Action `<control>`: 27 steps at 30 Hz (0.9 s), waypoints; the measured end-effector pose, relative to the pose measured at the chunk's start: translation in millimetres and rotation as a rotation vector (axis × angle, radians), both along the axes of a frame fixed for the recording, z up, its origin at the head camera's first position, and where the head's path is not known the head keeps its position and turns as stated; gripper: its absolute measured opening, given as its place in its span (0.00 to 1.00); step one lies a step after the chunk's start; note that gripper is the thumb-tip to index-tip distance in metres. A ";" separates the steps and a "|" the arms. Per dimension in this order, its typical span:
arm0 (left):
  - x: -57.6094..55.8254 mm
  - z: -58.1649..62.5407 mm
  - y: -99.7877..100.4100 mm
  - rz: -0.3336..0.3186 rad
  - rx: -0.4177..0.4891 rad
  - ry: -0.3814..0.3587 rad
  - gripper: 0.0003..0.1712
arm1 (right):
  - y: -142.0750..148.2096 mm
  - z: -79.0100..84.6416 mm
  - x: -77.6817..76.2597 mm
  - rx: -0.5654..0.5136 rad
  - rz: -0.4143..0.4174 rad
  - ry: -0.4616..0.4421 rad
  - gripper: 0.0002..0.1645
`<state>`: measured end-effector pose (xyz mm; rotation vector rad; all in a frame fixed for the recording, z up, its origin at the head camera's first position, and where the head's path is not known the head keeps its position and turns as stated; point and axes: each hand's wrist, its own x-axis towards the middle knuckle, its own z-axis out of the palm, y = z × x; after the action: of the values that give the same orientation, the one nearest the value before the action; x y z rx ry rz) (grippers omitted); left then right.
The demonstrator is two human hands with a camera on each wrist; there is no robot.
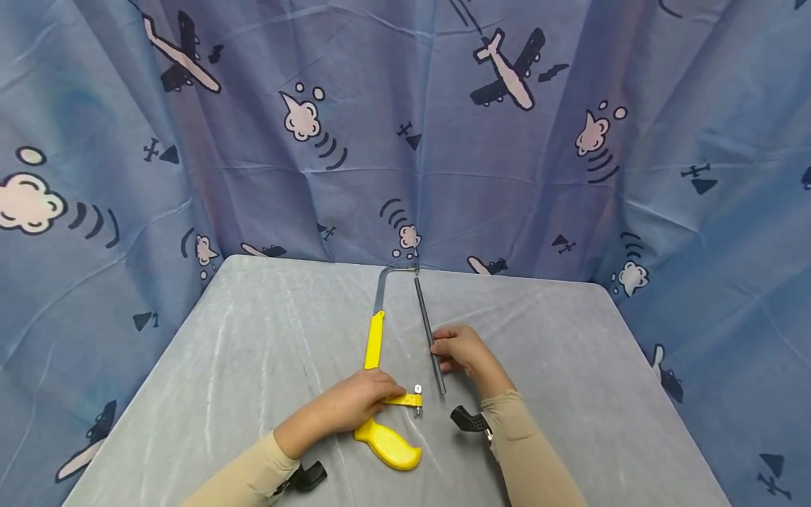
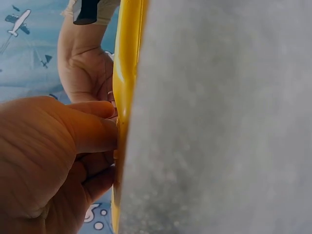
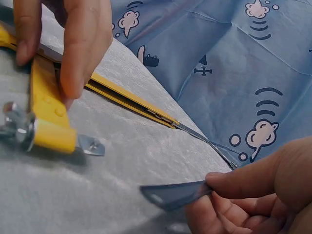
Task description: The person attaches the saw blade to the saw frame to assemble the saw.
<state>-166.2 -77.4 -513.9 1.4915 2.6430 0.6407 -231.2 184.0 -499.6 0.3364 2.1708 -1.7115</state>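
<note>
hacksaw point(image 1: 374, 341) within left grip point(image 1: 353, 404); dark strip point(image 1: 425, 317) pinched in right grip point(image 1: 465, 351)

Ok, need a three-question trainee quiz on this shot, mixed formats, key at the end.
1. Which hand pinches the dark strip? (a) left (b) right
2. True or false: the strip is fastened at both ends of the saw frame.
3. Fill in: the left hand grips the saw frame, whose handle is coloured ____.

Key:
1. b, the right hand.
2. False: its near end is free.
3. Yellow.
</note>
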 end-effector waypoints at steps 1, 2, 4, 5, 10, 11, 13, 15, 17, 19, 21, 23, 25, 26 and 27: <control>-0.1 -0.2 -0.2 -0.001 0.000 -0.001 0.23 | 0.5 -0.2 0.2 -0.019 -0.004 -0.009 0.25; -0.3 -0.4 -0.4 -0.003 0.002 0.000 0.23 | 1.2 -0.7 0.0 -0.028 -0.006 -0.012 0.25; -0.9 -0.1 -0.4 -0.005 0.005 -0.003 0.23 | 2.4 -0.6 -0.1 -0.038 -0.010 -0.013 0.25; -1.4 -0.2 -0.3 -0.006 0.007 -0.003 0.23 | 2.8 -0.9 -0.4 -0.045 -0.017 -0.015 0.25; -3.1 1.0 -0.4 -0.009 0.027 -0.010 0.23 | 2.1 0.6 -1.6 -0.106 -0.030 -0.020 0.24; -3.2 1.0 -0.5 -0.010 0.029 -0.013 0.23 | 1.3 0.8 -1.6 -0.115 -0.030 -0.020 0.24; -2.9 1.5 -0.5 -0.005 0.021 -0.037 0.24 | -0.5 1.2 -1.7 -0.135 -0.027 -0.018 0.25; -2.5 1.6 -0.2 0.010 0.004 -0.069 0.24 | -2.4 1.3 -1.9 -0.141 -0.022 -0.014 0.25; -1.8 1.9 -0.3 0.024 -0.010 -0.100 0.24 | -4.5 1.4 -2.3 -0.145 -0.021 -0.014 0.25; -1.3 2.5 -0.5 0.035 -0.017 -0.122 0.24 | -6.2 1.2 -3.1 -0.145 -0.021 -0.010 0.24; -1.3 2.5 -0.5 0.039 -0.017 -0.129 0.24 | -7.6 1.0 -4.4 -0.141 -0.025 -0.003 0.23; -1.3 2.8 -0.2 0.039 -0.016 -0.125 0.24 | -8.4 0.6 -6.2 -0.139 -0.034 0.001 0.22; -1.3 2.9 0.0 0.037 -0.015 -0.119 0.24 | -9.0 -0.2 -7.9 -0.131 -0.037 0.005 0.21; -1.2 2.9 0.1 0.036 -0.016 -0.116 0.24 | -9.3 -0.9 -8.7 -0.131 -0.037 0.006 0.21; -1.0 3.0 0.0 0.035 -0.017 -0.114 0.24 | -9.6 -1.6 -9.4 -0.129 -0.037 0.005 0.21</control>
<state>-167.2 -77.3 -510.9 1.3640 2.5874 0.6832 -240.6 174.4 -501.2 0.3405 2.0571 -1.8641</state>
